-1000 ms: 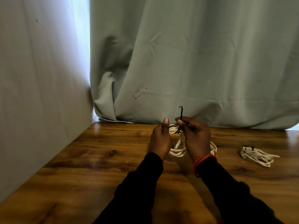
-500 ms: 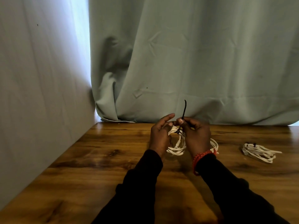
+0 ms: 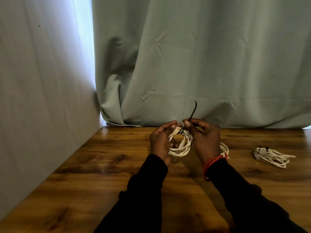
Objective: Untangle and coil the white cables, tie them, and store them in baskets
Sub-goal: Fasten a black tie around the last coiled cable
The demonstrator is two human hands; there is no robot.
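Holding the cable coil [image 3: 180, 145] above the table [image 3: 101, 165], we curl our left hand [image 3: 160, 142] around its left side while our right hand [image 3: 204, 138] pinches the black tie [image 3: 192, 111] at its top. Right of the coil lies a tied cable bundle [image 3: 271, 156].

Head-worn view, forward-down over table [image 3: 117, 165]

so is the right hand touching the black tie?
Touching. The head view shows the right hand pinching the black tie between thumb and fingertip, just above the white cable coil.
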